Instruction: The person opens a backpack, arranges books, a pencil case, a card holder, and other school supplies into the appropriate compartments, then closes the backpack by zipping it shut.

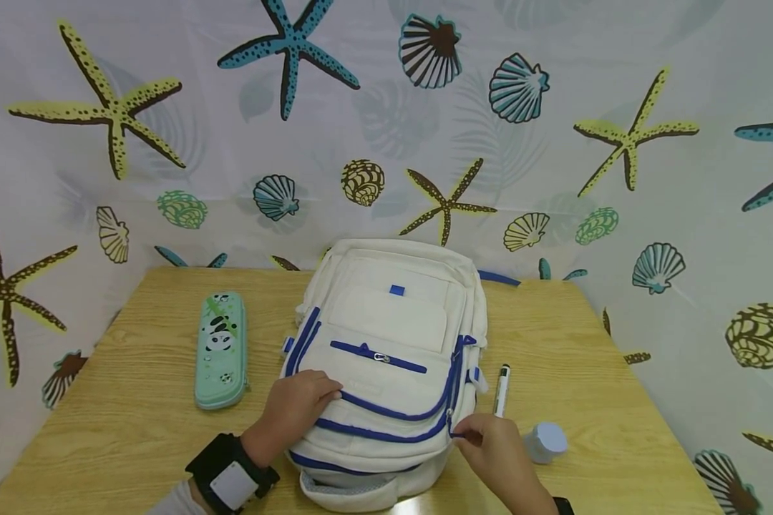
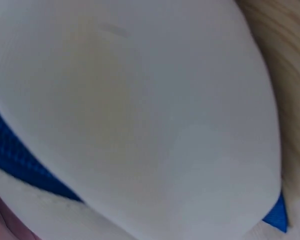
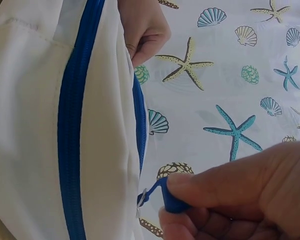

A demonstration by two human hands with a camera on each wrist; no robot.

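A white backpack [image 1: 386, 315] with blue zippers lies front side up on the wooden table. My right hand [image 1: 494, 450] pinches a blue zipper pull [image 3: 174, 200] between thumb and curled fingers at the bag's lower right side. The pull's cord stretches from a small metal ring on the zipper. My left hand [image 1: 299, 400] grips the front pocket fabric on the left, beside a blue zipper; its fingers look curled in the right wrist view. White fabric and a strip of blue zipper [image 2: 25, 160] fill most of the left wrist view.
A mint-green pencil case [image 1: 221, 350] with panda pictures lies left of the bag. On the right are a white marker pen [image 1: 502, 390] with a black end and a pale blue round-topped object [image 1: 546, 442]. A cloth [image 1: 386, 129] printed with starfish and shells hangs behind the table.
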